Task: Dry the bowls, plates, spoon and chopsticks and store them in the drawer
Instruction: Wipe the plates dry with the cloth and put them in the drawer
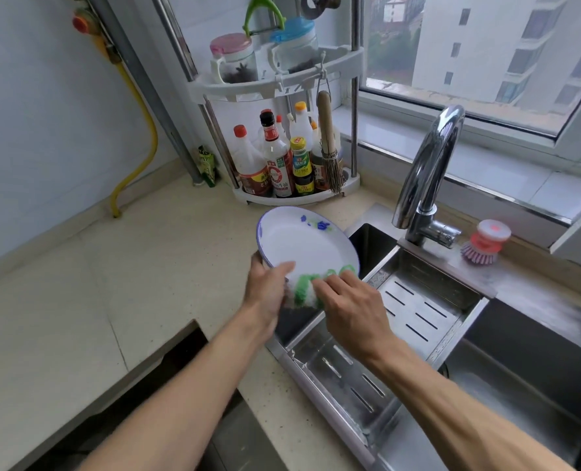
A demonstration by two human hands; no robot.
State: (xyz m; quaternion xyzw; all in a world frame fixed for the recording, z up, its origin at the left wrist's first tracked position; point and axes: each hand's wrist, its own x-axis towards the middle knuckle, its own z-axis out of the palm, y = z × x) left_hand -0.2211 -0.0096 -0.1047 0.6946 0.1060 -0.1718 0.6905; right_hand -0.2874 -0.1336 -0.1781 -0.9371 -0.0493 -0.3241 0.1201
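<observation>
Midway through drying, by the look of it: one white enamel plate with a blue rim and a blue-and-green flower print point(308, 241) held tilted above the near-left corner of the stainless steel sink point(506, 338), over the edge of the pale stone surface point(78, 300). No bowls, spoon or chopsticks in view; possibly dried and stored, possibly out of frame. Dark gap at near left, likely the open drawer point(166, 365), contents unseen.

Left hand point(265, 287) gripping the plate's near-left rim, thumb on the face, fingers curled behind. Right hand point(350, 307) pressing a green-and-white cloth point(308, 287) against the plate's near edge, fingers bent round the cloth. Both forearms extended, converging on the plate.
</observation>
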